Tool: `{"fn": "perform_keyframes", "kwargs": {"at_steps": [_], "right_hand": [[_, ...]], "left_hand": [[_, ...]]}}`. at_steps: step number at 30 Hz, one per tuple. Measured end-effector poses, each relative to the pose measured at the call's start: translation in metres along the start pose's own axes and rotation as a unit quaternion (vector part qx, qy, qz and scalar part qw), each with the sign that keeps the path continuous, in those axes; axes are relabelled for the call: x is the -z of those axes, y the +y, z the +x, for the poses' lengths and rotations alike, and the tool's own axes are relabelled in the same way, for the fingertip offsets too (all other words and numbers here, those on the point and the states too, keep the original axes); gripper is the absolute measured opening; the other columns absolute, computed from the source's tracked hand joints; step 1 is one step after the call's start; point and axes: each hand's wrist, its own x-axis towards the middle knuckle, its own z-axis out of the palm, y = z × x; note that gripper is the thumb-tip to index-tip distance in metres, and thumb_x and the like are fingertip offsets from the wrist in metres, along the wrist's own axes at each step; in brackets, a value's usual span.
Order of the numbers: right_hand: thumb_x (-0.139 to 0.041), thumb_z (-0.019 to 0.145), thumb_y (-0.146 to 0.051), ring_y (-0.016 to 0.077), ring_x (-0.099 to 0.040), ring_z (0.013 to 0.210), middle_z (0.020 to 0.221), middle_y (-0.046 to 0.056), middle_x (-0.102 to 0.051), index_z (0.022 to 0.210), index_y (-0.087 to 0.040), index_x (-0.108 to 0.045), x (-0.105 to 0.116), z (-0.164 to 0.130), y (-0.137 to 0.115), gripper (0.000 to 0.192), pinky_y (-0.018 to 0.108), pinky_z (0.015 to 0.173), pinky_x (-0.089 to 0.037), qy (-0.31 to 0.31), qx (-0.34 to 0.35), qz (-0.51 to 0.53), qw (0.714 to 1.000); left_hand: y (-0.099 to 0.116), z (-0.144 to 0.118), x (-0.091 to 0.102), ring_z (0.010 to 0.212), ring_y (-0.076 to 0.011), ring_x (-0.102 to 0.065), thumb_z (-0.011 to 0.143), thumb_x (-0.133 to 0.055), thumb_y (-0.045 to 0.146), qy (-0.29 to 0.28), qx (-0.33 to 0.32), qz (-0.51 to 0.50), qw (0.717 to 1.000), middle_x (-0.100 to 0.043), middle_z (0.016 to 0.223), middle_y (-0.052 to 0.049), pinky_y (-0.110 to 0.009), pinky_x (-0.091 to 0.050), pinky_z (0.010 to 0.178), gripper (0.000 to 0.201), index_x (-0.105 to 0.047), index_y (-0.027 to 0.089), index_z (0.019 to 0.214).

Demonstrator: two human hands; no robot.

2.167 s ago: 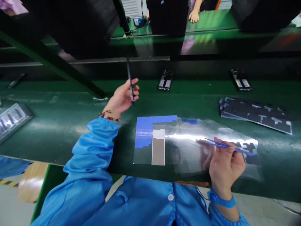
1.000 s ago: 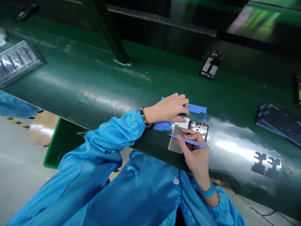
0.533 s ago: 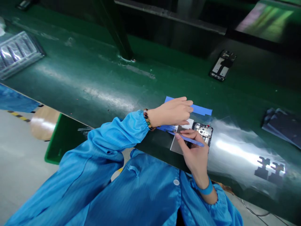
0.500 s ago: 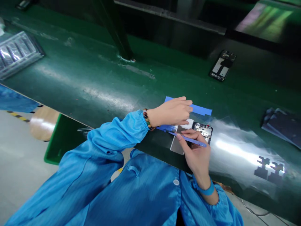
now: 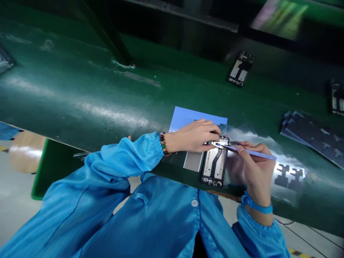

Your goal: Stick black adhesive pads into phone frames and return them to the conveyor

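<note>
An opened phone (image 5: pixel 209 168) lies on the green bench in front of me, its inner frame facing up, with a dark flex cable down its middle. My left hand (image 5: pixel 197 136) is at the phone's upper left corner, thumb and fingers drawn together; what they pinch is hidden. In my right hand (image 5: pixel 259 172) is a pair of blue tweezers (image 5: pixel 255 153), held nearly level. The tweezers' tips reach the upper part of the phone, close to my left fingertips. A blue sheet (image 5: pixel 185 116) and a grey strip (image 5: pixel 192 161) lie beneath and beside my left hand.
Clear film with dark cut-outs (image 5: pixel 288 176) lies to the right of the phone. Dark sheets (image 5: pixel 314 134) are stacked farther right. Another opened phone (image 5: pixel 241 70) lies at the back, and one more (image 5: pixel 337 96) at the right edge. A green bin (image 5: pixel 51 168) stands below the bench.
My right hand has moved right with the tweezers, whose tips went from the blue sheet to the phone. The phone's lower part is now uncovered. The view has shifted right.
</note>
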Motion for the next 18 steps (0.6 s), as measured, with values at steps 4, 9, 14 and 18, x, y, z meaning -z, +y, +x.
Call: {"fn": "perform_keyframes", "kwargs": {"at_steps": [4,9,14,18], "right_hand": [[-0.097,0.078,-0.034,0.0217,-0.076,0.101,0.098,0.002,-0.075,0.079,-0.022,-0.062,-0.0053,-0.0005,-0.0012,0.038,0.043,0.099,-0.059,-0.011,-0.003,0.005,1.0],[-0.097,0.079,-0.033,0.0211,-0.075,0.102,0.096,0.001,-0.076,0.079,-0.023,-0.064,-0.0044,0.0005,-0.0015,0.035,0.041,0.099,-0.058,-0.019,-0.002,-0.007,1.0],[-0.097,0.079,-0.035,0.021,-0.075,0.102,0.1,0.003,-0.077,0.08,-0.022,-0.064,-0.0078,-0.0002,0.0008,0.036,0.04,0.097,-0.059,-0.016,-0.01,-0.008,1.0],[-0.098,0.078,-0.038,0.0224,-0.076,0.101,0.098,0.004,-0.076,0.079,-0.022,-0.063,-0.0062,-0.0002,-0.0027,0.038,0.044,0.1,-0.06,-0.013,-0.008,-0.011,1.0]], "left_hand": [[-0.0017,-0.0011,-0.0019,0.124,-0.0257,-0.068,0.111,-0.061,0.035,-0.005,-0.002,-0.002,1.0,-0.072,0.139,-0.011,-0.04,-0.047,0.101,0.025,-0.075,0.02,0.124],[-0.0017,-0.0007,-0.0019,0.123,-0.026,-0.069,0.108,-0.066,0.033,-0.006,0.0,0.001,1.0,-0.073,0.142,-0.01,-0.041,-0.048,0.095,0.021,-0.076,0.021,0.122],[-0.0007,-0.0007,-0.0035,0.123,-0.0252,-0.069,0.107,-0.067,0.032,-0.007,-0.002,0.015,1.0,-0.073,0.141,-0.009,-0.041,-0.05,0.095,0.02,-0.079,0.022,0.119],[0.0057,-0.0009,-0.0025,0.118,-0.025,-0.069,0.107,-0.065,0.029,0.002,-0.03,0.078,0.996,-0.075,0.135,-0.008,-0.04,-0.052,0.094,0.018,-0.081,0.021,0.113]]}}
